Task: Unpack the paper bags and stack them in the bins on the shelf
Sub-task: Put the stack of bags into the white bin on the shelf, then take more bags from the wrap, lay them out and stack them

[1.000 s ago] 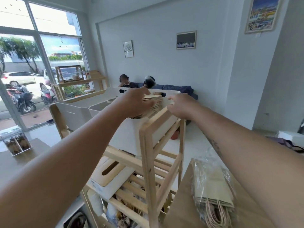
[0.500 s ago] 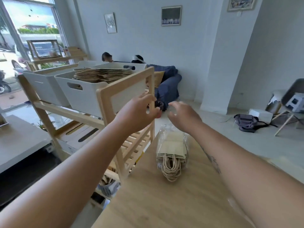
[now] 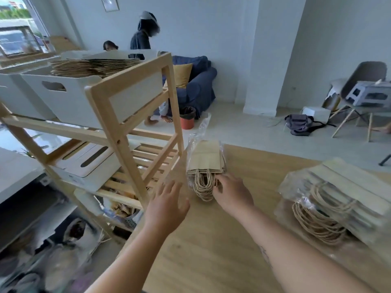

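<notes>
1. Hands come nearest. The left hand [image 3: 167, 205] hovers with its fingers spread and slack, holding nothing, over the table [image 3: 211, 254] edge just beside the small pack [image 3: 206, 159]. The right hand [image 3: 231, 192] has its fingers curled onto that pack's handle end and seems to pinch it there.
2. Both packs lie flat on the table. The small pack is a thin sheaf of kraft bags in loose clear wrap, with its twine handles spilling out toward the person. The large pack [image 3: 338, 199] lies well to the right, much thicker, with its wrap crumpled but apparently on.
3. Farther off, the white bin [image 3: 69, 98] on the top tier of the wooden shelf [image 3: 127, 134] holds a stack of flat bags [image 3: 93, 66] that rises above its rim.
4. Judged from this, the task is partly done. One bin is well filled, while both packs need emptying and stacking.
</notes>
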